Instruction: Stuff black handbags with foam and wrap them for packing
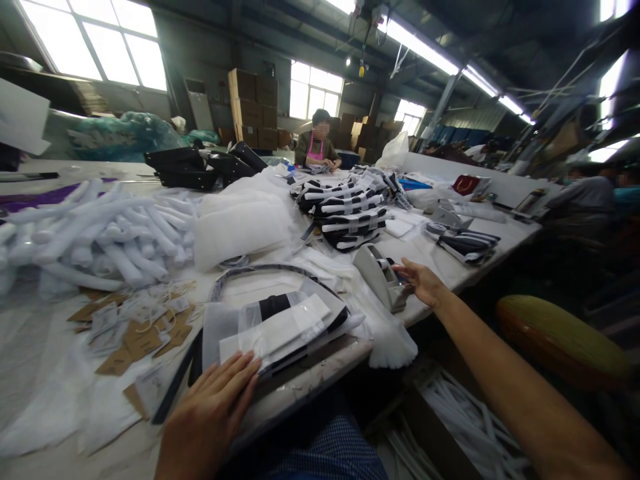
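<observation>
The left hand (213, 400) lies spread flat, palm down and grasping nothing, its fingertips on the near edge of a white packet (287, 325); the packet is long, flat and slightly glossy, as if under clear film, and lies slantwise on top of a dark bundle (274, 305), which is on the bench (320, 373) just ahead of that hand; the bundle shows a black band across its middle, pale translucent foam sheet (223, 327) at its left end and black edges under the packet; beyond it, farther from the left hand, a looped handle (265, 268) arches over the bench, dark and wrapped in a mottled, shiny covering; a loose black strap (180, 377) runs down just left of the same hand.

The right hand (419, 280) has its fingers partly bent at the near side of a grey tape dispenser (376, 275); I cannot tell whether they grip its tape or only touch it; the dispenser has a smooth, curved body with a dark part by the fingertips; thin white sheeting (393, 343) hangs over the bench edge below and left of that hand.
</observation>
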Demonstrator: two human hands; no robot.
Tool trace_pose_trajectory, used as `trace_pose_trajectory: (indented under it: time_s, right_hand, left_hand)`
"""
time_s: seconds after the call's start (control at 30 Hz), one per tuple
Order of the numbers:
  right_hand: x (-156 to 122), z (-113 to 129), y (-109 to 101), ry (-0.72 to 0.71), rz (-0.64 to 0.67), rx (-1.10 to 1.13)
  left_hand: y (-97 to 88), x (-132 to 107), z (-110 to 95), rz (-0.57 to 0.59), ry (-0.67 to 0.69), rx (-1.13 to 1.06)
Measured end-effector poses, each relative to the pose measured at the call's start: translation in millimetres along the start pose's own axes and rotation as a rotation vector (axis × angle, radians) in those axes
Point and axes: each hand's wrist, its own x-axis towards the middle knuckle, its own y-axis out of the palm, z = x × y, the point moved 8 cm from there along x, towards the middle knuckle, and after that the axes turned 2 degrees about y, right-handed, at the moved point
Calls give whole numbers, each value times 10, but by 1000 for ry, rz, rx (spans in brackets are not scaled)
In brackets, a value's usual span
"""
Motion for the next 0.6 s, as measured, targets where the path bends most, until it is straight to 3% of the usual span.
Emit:
trace_pose_trajectory:
  time_s: [0.17,0.3,0.5,0.6]
  right_hand:
    - [-404,101,-232,-57,45,169]
    - [-721,50,-397,-119,76,319]
    - [-907,-494,-463,89,9,300]
    - [-906,-733,-460,79,-41,209]
  left_hand:
    - [25,-18,10,13,3,-2]
    - [22,-22,13,15,1,-17]
    - [5,-19,14,11,-10,-34]
    - [7,-13,11,13,-7,-31]
